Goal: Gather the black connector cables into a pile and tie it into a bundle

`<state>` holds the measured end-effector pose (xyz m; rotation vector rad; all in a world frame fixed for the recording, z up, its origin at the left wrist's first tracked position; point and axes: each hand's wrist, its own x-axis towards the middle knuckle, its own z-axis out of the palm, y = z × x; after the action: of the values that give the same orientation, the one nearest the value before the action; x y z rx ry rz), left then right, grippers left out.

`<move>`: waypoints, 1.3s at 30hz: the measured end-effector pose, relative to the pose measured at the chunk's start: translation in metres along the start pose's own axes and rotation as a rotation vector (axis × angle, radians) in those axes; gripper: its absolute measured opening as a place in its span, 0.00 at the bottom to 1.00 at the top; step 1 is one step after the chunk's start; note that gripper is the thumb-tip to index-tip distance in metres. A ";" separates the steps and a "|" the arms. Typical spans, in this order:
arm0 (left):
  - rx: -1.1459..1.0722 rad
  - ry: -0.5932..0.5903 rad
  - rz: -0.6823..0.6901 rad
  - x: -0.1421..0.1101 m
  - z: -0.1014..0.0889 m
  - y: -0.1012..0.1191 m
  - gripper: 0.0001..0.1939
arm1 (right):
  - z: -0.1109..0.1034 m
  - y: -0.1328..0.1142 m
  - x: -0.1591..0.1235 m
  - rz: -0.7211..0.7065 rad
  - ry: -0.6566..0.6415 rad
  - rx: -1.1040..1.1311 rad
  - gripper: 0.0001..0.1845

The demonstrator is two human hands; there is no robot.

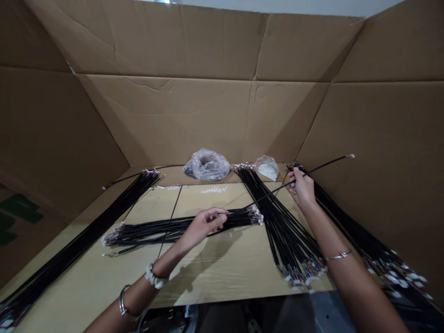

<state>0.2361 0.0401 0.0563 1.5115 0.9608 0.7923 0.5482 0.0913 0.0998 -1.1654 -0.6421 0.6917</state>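
Observation:
My left hand is closed round the right part of a bundle of black cables, which lies crosswise over the table. White connectors and short coloured wires show at both ends of that bundle. Between the fingers of my right hand is a single black cable. It slants from the bundle up to the right, its white-tipped end free in the air. Below this cable a fanned bundle of black cables lies lengthwise. Whether the single cable also passes through my left hand's grip is hidden.
Long cable bundles lie along the left side and the right side. At the back are a clear plastic-wrapped roll and a small bag of white pieces. Tall cardboard walls enclose the table on three sides.

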 end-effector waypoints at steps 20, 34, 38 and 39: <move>0.609 0.325 0.461 -0.043 -0.041 -0.014 0.10 | 0.011 0.018 -0.038 0.106 -0.116 0.053 0.24; 0.432 0.254 0.298 -0.054 -0.038 -0.006 0.12 | 0.014 0.024 -0.042 0.112 -0.044 0.116 0.24; 0.168 0.259 0.197 -0.051 -0.044 -0.013 0.15 | 0.010 0.020 -0.048 0.181 -0.138 0.070 0.24; 0.103 0.270 0.178 -0.051 -0.046 -0.013 0.16 | 0.006 0.017 -0.050 0.225 -0.203 0.025 0.25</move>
<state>0.1705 0.0153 0.0520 1.6224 1.0887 1.1109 0.5095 0.0604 0.0806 -1.1629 -0.6760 1.0160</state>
